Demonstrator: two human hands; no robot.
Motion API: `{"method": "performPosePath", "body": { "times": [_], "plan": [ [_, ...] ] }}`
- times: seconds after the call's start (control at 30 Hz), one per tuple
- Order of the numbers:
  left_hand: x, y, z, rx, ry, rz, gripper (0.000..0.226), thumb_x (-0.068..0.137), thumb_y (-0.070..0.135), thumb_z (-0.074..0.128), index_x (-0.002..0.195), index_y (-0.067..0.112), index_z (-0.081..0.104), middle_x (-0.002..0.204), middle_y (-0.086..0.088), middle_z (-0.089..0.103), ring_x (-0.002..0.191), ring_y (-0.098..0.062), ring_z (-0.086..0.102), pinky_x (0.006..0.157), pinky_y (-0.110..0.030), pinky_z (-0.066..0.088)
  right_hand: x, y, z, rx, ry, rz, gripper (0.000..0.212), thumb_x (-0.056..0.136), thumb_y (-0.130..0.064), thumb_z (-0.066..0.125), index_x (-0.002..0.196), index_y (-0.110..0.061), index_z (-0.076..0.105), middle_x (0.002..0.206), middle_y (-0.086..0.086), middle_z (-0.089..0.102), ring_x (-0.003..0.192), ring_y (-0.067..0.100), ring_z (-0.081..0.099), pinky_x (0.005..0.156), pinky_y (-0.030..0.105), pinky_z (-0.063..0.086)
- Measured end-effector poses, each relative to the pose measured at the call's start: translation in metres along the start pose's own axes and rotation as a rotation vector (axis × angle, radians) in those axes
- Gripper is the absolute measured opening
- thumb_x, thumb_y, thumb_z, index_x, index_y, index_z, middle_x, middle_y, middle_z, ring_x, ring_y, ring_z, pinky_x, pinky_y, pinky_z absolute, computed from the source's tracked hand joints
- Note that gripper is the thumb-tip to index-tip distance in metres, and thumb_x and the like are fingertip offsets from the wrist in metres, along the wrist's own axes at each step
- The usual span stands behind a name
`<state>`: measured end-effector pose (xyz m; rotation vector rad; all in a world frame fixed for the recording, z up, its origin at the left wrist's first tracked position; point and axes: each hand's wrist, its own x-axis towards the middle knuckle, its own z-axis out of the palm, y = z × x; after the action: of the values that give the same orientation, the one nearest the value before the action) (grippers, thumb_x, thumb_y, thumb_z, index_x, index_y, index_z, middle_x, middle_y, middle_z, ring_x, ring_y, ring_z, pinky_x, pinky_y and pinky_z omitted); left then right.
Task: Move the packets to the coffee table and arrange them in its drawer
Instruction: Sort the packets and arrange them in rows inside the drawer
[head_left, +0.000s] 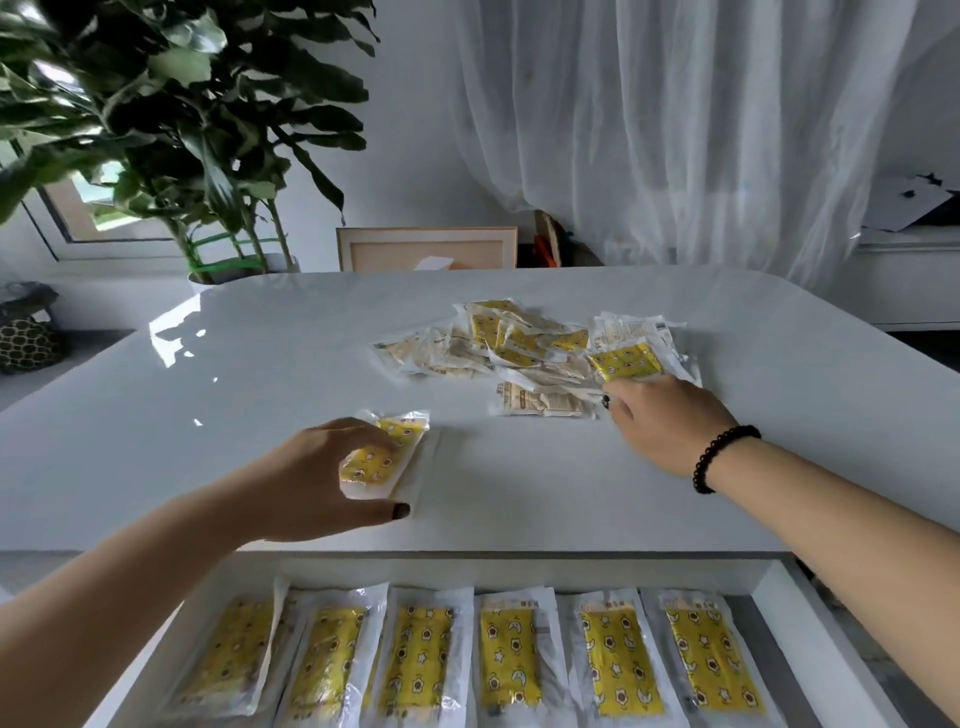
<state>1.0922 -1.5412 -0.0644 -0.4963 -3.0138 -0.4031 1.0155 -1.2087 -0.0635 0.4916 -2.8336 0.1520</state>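
At six o'clock the open drawer (810, 613) holds six packets (511, 657) in a row. Above it on the tabletop (260, 364), the left hand (317, 483) at nine o'clock has its grip curled around a small stack (384, 457), thumb at its near edge. At two o'clock the right hand (670, 421), wearing a bead bracelet (719, 457), reaches the loose pile (535, 348), fingertips touching a yellow packet (626, 361); whether it is pinched, I cannot tell.
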Motion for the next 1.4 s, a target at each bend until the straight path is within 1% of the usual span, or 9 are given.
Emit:
{"method": "performPosePath", "body": {
  "times": [0.13,0.23,0.33,0.43,0.53,0.63,0.8,1.07,1.4],
  "plan": [
    [0.009,0.038,0.003,-0.462,0.302,-0.187,0.023,0.084,0.045,0.061,0.09,0.024,0.068,0.095,0.004,0.069,0.083,-0.014,0.065,0.075,-0.032,0.052,-0.015,-0.032,-0.001,0.243,0.158,0.019,0.037,0.095,-0.014,0.037,0.06,-0.022,0.029,0.051,0.003,0.037,0.053,0.029,0.038,0.046,0.031,0.029],
    [0.029,0.081,0.001,-1.142,-0.005,-0.467,0.035,0.095,0.036,0.052,0.101,0.003,0.063,0.097,-0.018,0.071,0.085,-0.026,0.07,0.075,-0.038,0.059,-0.027,-0.052,0.002,0.373,0.224,0.015,0.025,0.095,-0.016,0.041,0.071,-0.016,0.05,0.051,0.002,0.041,0.053,0.029,0.042,0.05,0.038,0.041],
    [0.051,0.102,0.006,-1.395,-0.093,-0.556,0.042,0.094,0.036,0.054,0.108,-0.003,0.056,0.102,-0.027,0.068,0.089,-0.032,0.07,0.072,-0.036,0.059,-0.038,-0.072,0.003,0.437,0.158,-0.055,0.02,0.095,-0.027,0.048,0.091,-0.016,0.065,0.068,0.0,0.063,0.065,0.023,0.06,0.057,0.033,0.048],
    [0.066,0.102,0.014,-1.365,0.051,-0.604,0.021,0.088,0.01,0.064,0.095,-0.01,0.061,0.096,-0.026,0.068,0.08,-0.032,0.07,0.069,-0.034,0.06,-0.04,-0.078,-0.001,0.581,0.008,-0.088,0.022,0.09,-0.033,0.058,0.105,-0.021,0.07,0.098,-0.007,0.072,0.091,0.009,0.065,0.078,0.025,0.053],
    [0.074,0.095,0.019,-1.301,0.105,-0.638,0.009,0.084,-0.009,0.059,0.09,-0.003,0.06,0.099,-0.022,0.067,0.085,-0.03,0.068,0.07,-0.034,0.059,-0.024,-0.057,-0.008,0.733,0.037,0.056,0.018,0.087,-0.027,0.063,0.101,-0.02,0.07,0.098,-0.011,0.068,0.094,0.001,0.061,0.08,0.012,0.045],
    [0.076,0.09,0.021,-1.312,0.116,-0.643,0.012,0.085,-0.008,0.058,0.093,0.001,0.06,0.096,-0.018,0.068,0.084,-0.027,0.069,0.064,-0.03,0.058,0.012,-0.016,0.005,0.605,0.173,0.309,0.023,0.085,-0.024,0.063,0.106,-0.017,0.067,0.112,-0.003,0.067,0.109,0.014,0.059,0.085,0.017,0.039],
    [0.08,0.088,0.028,-1.351,0.082,-0.663,0.013,0.089,-0.004,0.055,0.101,-0.002,0.06,0.097,-0.019,0.069,0.085,-0.027,0.07,0.068,-0.034,0.058,0.04,0.02,0.044,0.328,-0.067,0.353,0.062,0.085,-0.041,0.059,0.138,-0.015,0.041,0.144,0.004,0.041,0.133,0.023,0.037,0.105,0.034,0.038],
    [0.088,0.088,0.032,-1.448,0.078,-0.696,0.021,0.094,-0.003,0.046,0.112,-0.006,0.056,0.103,-0.021,0.068,0.085,-0.03,0.07,0.068,-0.039,0.059,0.036,0.005,0.034,-0.367,-0.093,0.149,0.032,0.086,0.006,0.041,0.113,-0.004,0.057,0.109,0.013,0.064,0.102,0.029,0.062,0.066,0.032,0.043],
    [0.081,0.096,0.028,-1.582,0.01,-0.717,0.012,0.094,-0.003,0.045,0.1,-0.006,0.055,0.102,-0.023,0.067,0.081,-0.029,0.07,0.059,-0.034,0.06,-0.002,-0.001,0.023,-0.377,-0.076,0.003,0.032,0.085,0.009,0.038,0.11,-0.009,0.047,0.089,0.01,0.065,0.073,0.029,0.057,0.059,0.03,0.038]
  ]
}}
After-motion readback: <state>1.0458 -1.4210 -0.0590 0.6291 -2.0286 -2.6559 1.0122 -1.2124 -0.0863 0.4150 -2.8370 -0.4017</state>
